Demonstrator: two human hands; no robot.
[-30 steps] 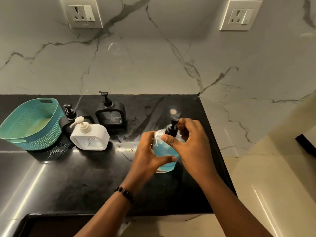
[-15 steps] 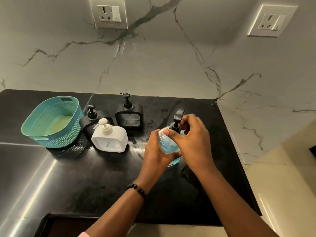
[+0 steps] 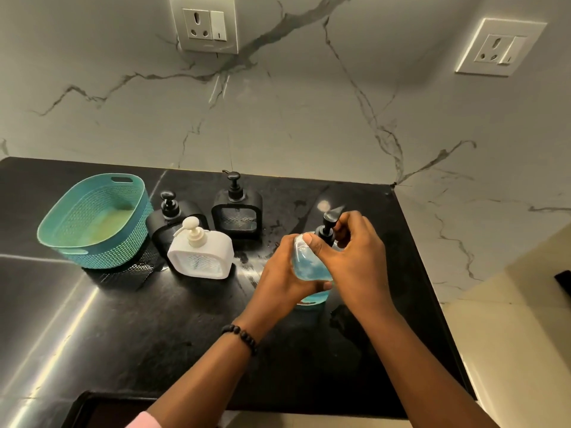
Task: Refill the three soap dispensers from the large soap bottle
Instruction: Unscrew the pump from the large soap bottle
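A clear soap bottle (image 3: 309, 265) with blue liquid stands on the black counter (image 3: 154, 319). My left hand (image 3: 282, 274) grips its body from the left. My right hand (image 3: 355, 254) pinches the black pump head (image 3: 330, 222) at the bottle's neck. Three dispensers stand to the left: a white one (image 3: 200, 254) in front, a black one (image 3: 173, 216) partly hidden behind it, and a black one (image 3: 237, 211) further back with its pump on.
A teal perforated basket (image 3: 92, 220) sits at the far left of the counter. A marble wall with two socket plates (image 3: 205, 24) (image 3: 500, 46) rises behind. The counter ends at the right edge (image 3: 432, 304); a dark sink rim (image 3: 80, 409) shows at bottom left.
The view has shifted, so everything sits further right and lower in frame. Both hands stay on the blue soap bottle, the right one still at the pump head.
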